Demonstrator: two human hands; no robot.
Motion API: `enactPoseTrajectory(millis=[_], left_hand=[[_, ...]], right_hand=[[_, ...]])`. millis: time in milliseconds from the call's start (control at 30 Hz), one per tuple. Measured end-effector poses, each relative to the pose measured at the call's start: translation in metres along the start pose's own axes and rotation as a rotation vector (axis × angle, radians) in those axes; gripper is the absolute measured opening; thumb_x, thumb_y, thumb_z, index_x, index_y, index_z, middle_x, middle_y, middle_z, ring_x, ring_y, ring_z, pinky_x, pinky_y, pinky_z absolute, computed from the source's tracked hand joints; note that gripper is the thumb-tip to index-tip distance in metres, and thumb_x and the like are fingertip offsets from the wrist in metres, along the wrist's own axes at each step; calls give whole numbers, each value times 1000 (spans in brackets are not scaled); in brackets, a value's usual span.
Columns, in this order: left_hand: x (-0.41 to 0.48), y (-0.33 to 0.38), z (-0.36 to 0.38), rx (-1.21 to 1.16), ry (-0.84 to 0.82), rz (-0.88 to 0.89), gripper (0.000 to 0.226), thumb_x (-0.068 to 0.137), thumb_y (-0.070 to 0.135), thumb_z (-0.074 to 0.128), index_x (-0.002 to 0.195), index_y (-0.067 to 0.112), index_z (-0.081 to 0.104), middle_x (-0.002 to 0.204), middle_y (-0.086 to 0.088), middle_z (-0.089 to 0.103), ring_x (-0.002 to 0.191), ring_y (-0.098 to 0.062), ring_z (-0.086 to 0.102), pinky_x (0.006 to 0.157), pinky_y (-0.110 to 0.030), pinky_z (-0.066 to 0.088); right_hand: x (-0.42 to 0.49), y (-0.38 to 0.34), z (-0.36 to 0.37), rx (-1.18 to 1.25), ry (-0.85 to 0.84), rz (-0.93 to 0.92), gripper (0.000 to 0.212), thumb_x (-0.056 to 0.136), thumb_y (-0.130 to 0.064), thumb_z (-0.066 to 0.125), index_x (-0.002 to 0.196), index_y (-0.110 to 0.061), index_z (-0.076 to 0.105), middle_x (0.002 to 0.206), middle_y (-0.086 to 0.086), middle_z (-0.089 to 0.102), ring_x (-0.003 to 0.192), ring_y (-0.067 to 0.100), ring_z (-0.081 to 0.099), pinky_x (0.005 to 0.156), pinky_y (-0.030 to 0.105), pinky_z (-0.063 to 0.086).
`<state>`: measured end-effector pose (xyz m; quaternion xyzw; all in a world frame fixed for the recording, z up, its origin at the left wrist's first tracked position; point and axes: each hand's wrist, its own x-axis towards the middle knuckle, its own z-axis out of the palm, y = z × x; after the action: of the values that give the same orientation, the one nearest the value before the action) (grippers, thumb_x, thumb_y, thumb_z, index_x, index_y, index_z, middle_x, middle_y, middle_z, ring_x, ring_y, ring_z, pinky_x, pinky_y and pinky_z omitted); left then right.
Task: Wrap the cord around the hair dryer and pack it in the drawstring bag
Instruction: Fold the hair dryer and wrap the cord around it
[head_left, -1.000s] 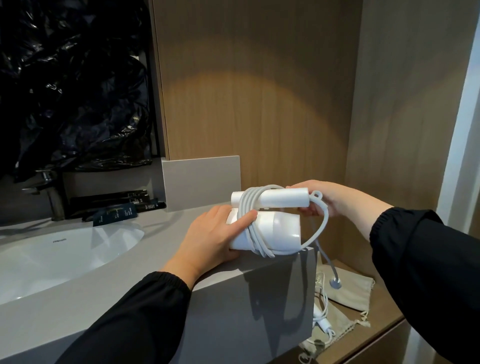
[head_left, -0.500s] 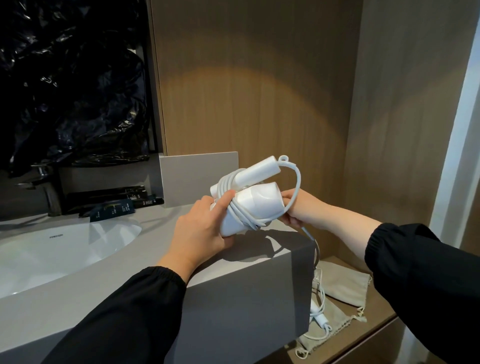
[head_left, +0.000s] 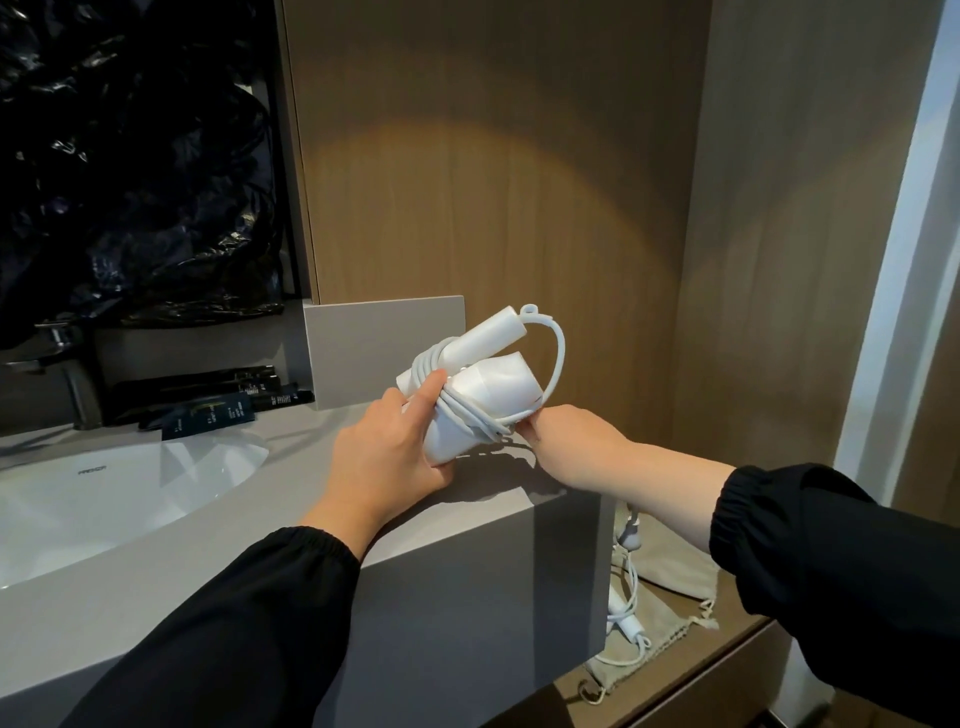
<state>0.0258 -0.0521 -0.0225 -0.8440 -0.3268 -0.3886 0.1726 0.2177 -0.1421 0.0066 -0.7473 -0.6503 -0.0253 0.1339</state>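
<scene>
Dryer (head_left: 491, 392), white, in the air just above the near corner of the counter (head_left: 291, 519), tilted, folded handle on top and pointing up to the right. Lower left end gripped by the left hand (head_left: 384, 452): fingers curled round the body, thumb laid over the turns of cord (head_left: 562, 358). Several turns tight around body and handle. One wide loop free in the air at the right, from the end of the handle down to the right hand (head_left: 571, 436).

Right hand under the right end of the dryer, thumb and forefinger closed on the cord there. Other fingers hidden behind the hand, so not clear whether also touching the dryer.

Below the right forearm, the rest of the cord hanging beside the counter's side wall, partly hidden by the arm, down to the plug (head_left: 628, 623) on the bag (head_left: 675, 571).

Bag beige, flat on a low wooden shelf (head_left: 732, 644) right of the counter, well apart from the dryer. Left part cut off by the counter, right part covered by the black sleeve, drawstring ends hard to make out at the front edge.

At the left, white sink (head_left: 104, 499), cut off by the frame edge. Behind it a dark tap (head_left: 72, 379), dim, and dark sachets (head_left: 213, 413) with print too small to read. Above them crumpled black plastic (head_left: 130, 182), with anything behind it hidden.
</scene>
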Motion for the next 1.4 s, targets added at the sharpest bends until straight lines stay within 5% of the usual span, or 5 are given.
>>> enactPoseTrajectory(millis=[267,700,900,1067,1400], left_hand=[[1,-2,-1,76,-58,-65,96,59,42,79,138,30,26,90,-9,56,75,-29,57,50,-28,43],[2,-2,1,197,-97,39,103,44,34,89,133,27,39,79,-11,53,62,-27,51,43,-18,21],[4,1,2,232,-101,87,100,45,39,91,132,27,43,79,-12,52,63,-27,50,40,-23,29],[6,1,2,248,-92,163,93,53,40,88,133,28,43,77,-12,49,63,-27,46,40,-23,26],[12,7,3,275,-72,269,93,48,29,92,129,25,48,73,-15,49,58,-27,45,45,-23,20]], right_hand=[[-12,-11,8,17,18,13,29,102,-34,38,112,-15,57,95,3,64,83,17,64,82,33,56],[-31,-23,-4,-58,42,-47,7,95,-19,55,90,-17,58,77,-1,55,78,18,59,70,25,46],[-36,-28,-11,-97,70,-63,19,95,-21,55,108,-12,66,98,6,65,89,23,64,86,33,54],[-35,-28,-19,-263,197,-167,14,96,-27,53,89,-15,55,67,0,45,70,22,50,52,24,32],[-30,-17,-23,-236,214,-285,15,87,-13,62,101,-13,65,96,3,64,90,19,59,76,26,47]])
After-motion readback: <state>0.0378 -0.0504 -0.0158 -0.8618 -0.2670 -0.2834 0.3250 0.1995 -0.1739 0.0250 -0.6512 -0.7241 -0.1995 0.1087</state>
